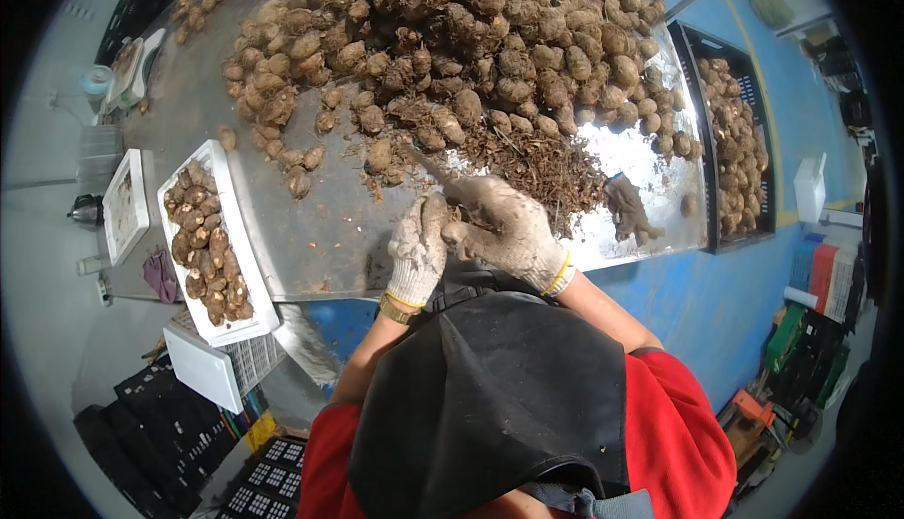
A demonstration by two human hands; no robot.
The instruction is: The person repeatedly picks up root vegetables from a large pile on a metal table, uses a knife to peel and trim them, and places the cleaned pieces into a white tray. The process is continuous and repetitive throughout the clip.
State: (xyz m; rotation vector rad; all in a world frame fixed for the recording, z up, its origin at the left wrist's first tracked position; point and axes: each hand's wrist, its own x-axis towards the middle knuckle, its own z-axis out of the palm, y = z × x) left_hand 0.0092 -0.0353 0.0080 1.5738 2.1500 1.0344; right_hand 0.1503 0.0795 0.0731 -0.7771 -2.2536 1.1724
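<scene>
My left hand, in a soiled white knit glove, grips a brown taro corm near the table's front edge. My right hand, gloved the same way, is closed on the handle end of a knife, whose dirty blade points up and left, away from the held corm. The handle is hidden by the fingers. Just beyond my hands lies a large heap of hairy taro corms. Loose root fibres and peelings lie between the heap and my right hand.
A white foam box of trimmed corms stands at the left, beside a white foam lid. A black crate of corms stands past the metal table's right end. A dirty glove lies on the right part of the table.
</scene>
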